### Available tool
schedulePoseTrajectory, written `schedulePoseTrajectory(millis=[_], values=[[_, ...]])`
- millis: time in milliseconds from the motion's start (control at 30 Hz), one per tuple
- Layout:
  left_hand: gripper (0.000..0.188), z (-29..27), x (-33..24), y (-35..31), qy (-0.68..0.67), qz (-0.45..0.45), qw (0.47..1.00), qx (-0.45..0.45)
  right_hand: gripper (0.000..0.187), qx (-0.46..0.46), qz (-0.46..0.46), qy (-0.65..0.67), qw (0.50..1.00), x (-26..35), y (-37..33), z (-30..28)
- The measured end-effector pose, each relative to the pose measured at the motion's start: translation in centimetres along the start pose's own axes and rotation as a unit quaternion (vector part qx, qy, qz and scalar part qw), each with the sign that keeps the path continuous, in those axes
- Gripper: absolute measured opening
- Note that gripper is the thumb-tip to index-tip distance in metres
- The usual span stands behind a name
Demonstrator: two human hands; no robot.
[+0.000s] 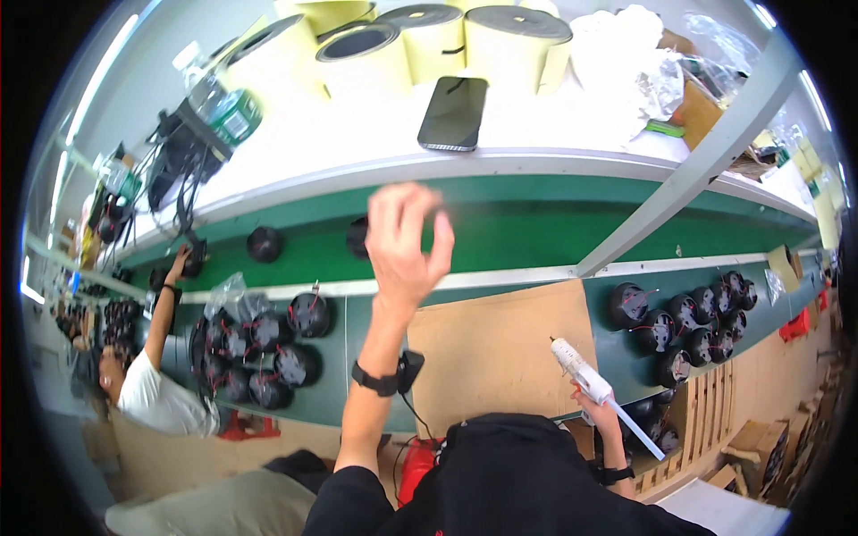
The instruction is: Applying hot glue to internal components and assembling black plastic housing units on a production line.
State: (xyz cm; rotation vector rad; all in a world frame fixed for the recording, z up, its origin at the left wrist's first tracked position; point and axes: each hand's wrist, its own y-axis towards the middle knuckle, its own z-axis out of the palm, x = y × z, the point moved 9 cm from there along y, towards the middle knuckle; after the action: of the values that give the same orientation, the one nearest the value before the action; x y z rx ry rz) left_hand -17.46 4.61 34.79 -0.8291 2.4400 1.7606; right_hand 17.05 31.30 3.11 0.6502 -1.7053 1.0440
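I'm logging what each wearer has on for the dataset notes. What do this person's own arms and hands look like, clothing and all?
Both hands are bare, no gloves. The left hand has a black wristband just below it, with a small black device and a thin black cable hanging from it. A dark strap circles the forearm below the right hand. Black sleeves are pushed up towards the elbows.

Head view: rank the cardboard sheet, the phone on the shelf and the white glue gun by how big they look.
1. Cardboard sheet, clearly largest.
2. and 3. Phone and glue gun look alike; the gun sits nearer the camera, so no ranking.
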Motion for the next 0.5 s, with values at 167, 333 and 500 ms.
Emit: schedulePoseTrajectory(millis=[167,333,500], values=[[0.025,3.0,2.1,8.7,0.122,0.088,0.986,0.072,0.033,-0.006,-0.029,-0.081,0.996,1.0,-0.6,2.2],[0.011,-1.0,3.6,3.5,-0.053,0.068,0.995,-0.045,0.034,-0.058,-0.007,-0.001,0.998,1.2,-0.3,2.3],[0.014,5.9,14.1,-18.6,-0.096,-0.209,0.932,0.281,0.032,-0.066,0.028,-0.005,0.997,0.7,2.4,3.3]])
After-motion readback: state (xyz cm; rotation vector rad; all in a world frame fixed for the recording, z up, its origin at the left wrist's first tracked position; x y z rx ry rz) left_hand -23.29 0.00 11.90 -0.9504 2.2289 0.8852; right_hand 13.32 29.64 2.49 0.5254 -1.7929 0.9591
